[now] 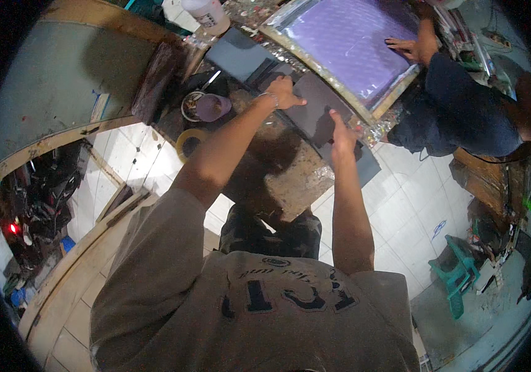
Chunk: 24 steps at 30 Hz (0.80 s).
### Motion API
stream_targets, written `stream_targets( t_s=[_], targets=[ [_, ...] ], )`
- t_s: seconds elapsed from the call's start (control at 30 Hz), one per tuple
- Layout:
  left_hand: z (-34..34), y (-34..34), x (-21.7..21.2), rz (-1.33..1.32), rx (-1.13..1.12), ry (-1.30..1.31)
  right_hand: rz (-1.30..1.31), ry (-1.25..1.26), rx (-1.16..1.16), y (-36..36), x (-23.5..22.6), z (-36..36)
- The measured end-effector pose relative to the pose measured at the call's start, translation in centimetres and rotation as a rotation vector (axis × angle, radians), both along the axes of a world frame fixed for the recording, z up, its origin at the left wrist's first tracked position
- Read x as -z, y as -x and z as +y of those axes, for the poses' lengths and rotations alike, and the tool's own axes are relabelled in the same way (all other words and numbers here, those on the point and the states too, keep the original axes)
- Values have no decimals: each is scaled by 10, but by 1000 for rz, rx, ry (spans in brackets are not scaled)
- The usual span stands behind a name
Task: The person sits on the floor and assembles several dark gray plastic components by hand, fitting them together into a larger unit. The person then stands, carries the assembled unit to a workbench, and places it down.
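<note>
The left hand [284, 92] rests on the dark flat sheet [318, 92], thumb spread well away from loosely extended fingers. The right hand [343, 137] lies at the sheet's near right part, thumb extended; its fingers are poorly seen, so their grip cannot be told. Both arms reach forward. The sheet lies on the bench [296, 177], beside the purple framed screen [352, 46].
</note>
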State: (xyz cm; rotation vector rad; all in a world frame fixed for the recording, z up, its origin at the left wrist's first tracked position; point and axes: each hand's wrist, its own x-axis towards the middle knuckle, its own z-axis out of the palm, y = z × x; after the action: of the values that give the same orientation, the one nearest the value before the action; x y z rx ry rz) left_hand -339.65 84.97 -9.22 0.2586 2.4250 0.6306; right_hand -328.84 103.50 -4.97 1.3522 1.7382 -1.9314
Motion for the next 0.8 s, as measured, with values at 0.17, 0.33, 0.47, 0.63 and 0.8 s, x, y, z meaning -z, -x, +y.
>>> stream_targets(
  t_s=[0.17,0.33,0.47,0.63,0.8],
  targets=[
    [7,6,5,-18,46,69,-49,-182,65,8,11,-13],
    [9,6,7,-6,23,82,-137,-67,65,14,9,-11],
    [9,7,-2,-49,15,61,-176,-77,55,19,-11,-15],
    [7,9,-16,-133,11,51,-128,-169,192,21,-7,-23],
    [-1,4,-13,-79,10,-17,-13,93,198,18,28,-14]
  ],
)
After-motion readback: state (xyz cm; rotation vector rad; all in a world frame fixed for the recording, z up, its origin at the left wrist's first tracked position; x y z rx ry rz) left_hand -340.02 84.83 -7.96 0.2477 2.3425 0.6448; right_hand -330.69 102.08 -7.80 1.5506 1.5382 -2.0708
